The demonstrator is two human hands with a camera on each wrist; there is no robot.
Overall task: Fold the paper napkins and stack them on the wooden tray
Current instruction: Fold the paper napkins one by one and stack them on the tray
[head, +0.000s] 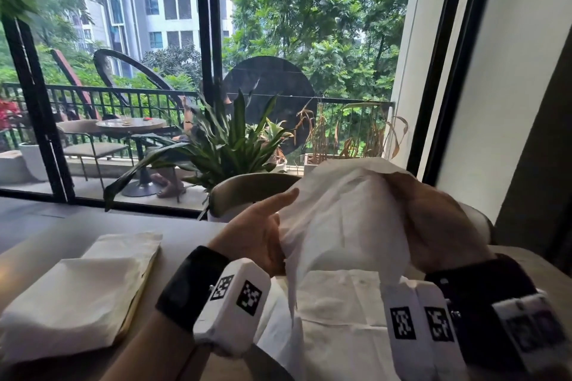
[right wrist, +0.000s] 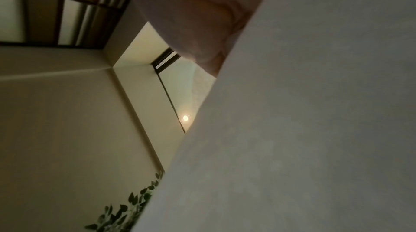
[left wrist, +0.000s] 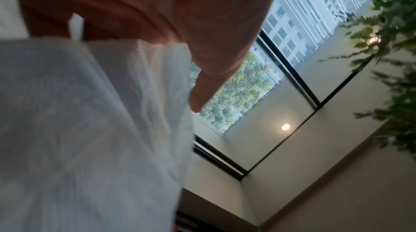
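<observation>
Two hands raised above worktop [head: 46,244], one white paper napkin [head: 343,219] held up between them, unfolded and billowing. Left hand [head: 257,238] at napkin's left edge: index finger stretched out straight along the paper, remaining fingers hidden behind the sheet in head view; from left wrist view, palm and fingers [left wrist: 202,91] against the paper, napkin [left wrist: 90,129] draped below. Left grip: on the napkin's edge, exact finger closure not clear. Right hand [head: 433,226] at napkin's upper right, fingers wrapped over the top edge, paper bunched there; right wrist view filled by napkin [right wrist: 303,129] close against the palm [right wrist: 191,22]. Right grip: closed on napkin.

Directly below, flat unfolded napkin [head: 340,303] spread on worktop. To the left, stack of folded napkins [head: 77,297] lying on worktop, light wooden edge showing under its right side; tray or not, cannot tell. Beyond worktop: chair back [head: 247,192], potted plant [head: 229,145], window [head: 123,40] with balcony outside.
</observation>
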